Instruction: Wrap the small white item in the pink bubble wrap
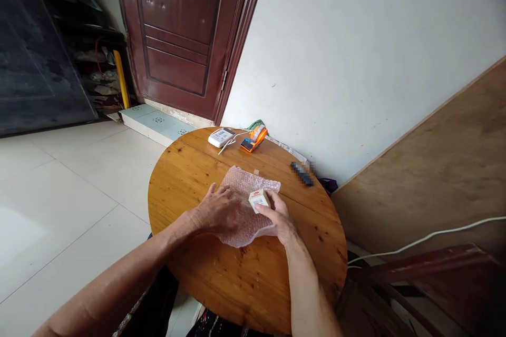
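Note:
A sheet of pinkish bubble wrap [253,181] lies spread on the round wooden table [177,168]. My left hand [221,209] rests flat on its left part, fingers stretched out, holding nothing. In my right hand [280,216] is a small white box [259,199] with printed labels, gripped between thumb and fingers over the right side of the wrap. Part of the box's right side is hidden by my fingers.
Toward the table's far edge are a white power strip [221,137] with a cord and an orange tape dispenser [255,138]. A dark, blurred-out object [302,174] lies at the right. A white wall [356,37] stands behind, and a pale cable [427,235] hangs at right.

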`<state>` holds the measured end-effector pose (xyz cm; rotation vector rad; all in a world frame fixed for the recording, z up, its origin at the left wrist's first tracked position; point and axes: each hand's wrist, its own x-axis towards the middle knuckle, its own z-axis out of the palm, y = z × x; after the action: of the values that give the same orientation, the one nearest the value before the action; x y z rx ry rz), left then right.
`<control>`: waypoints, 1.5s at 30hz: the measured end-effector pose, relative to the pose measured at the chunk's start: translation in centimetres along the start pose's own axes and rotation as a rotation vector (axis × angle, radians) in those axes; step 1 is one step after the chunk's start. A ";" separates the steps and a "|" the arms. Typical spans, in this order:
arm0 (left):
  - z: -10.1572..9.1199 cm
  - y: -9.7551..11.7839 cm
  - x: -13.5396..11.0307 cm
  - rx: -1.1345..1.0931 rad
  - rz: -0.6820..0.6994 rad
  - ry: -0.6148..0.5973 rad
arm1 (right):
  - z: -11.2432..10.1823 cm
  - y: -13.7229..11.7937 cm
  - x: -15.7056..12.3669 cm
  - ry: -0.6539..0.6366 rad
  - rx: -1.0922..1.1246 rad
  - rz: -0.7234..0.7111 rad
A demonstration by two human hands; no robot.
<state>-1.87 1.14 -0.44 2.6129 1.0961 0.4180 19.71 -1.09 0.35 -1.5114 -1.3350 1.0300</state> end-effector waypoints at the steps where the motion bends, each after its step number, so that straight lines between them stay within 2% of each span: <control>1: 0.3 -0.4 -0.4 0.017 0.019 -0.006 | 0.0 -0.1 -0.1 -0.020 -0.077 -0.026; 5: 1.5 -0.8 -1.5 -0.009 0.026 0.024 | 0.5 -0.9 -1.3 -0.107 -0.357 -0.141; 8: 1.5 -0.6 -1.8 -0.041 -0.003 0.038 | 0.9 -1.5 -2.0 -0.165 -0.421 -0.165; 10: 1.4 -0.5 -1.7 -0.050 -0.004 0.039 | 0.9 -1.7 -2.1 -0.146 -0.443 -0.163; 14: 1.3 -0.5 -1.6 -0.067 0.008 0.037 | 0.7 -1.8 -1.9 -0.136 -0.445 -0.124; 21: 1.5 -0.6 -1.7 -0.067 -0.011 0.031 | 1.5 -0.7 -2.4 -0.075 -0.542 -0.183; 27: 1.3 -0.5 -1.7 -0.066 -0.006 0.031 | 1.2 0.4 -2.4 -0.061 -0.473 -0.160; 45: 1.5 -0.7 -1.8 -0.083 0.005 0.036 | 1.7 0.5 -2.1 -0.014 -0.487 -0.274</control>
<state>-2.96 0.12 -2.30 2.5457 1.0602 0.5033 18.05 -3.06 -0.54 -1.6020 -1.8357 0.5646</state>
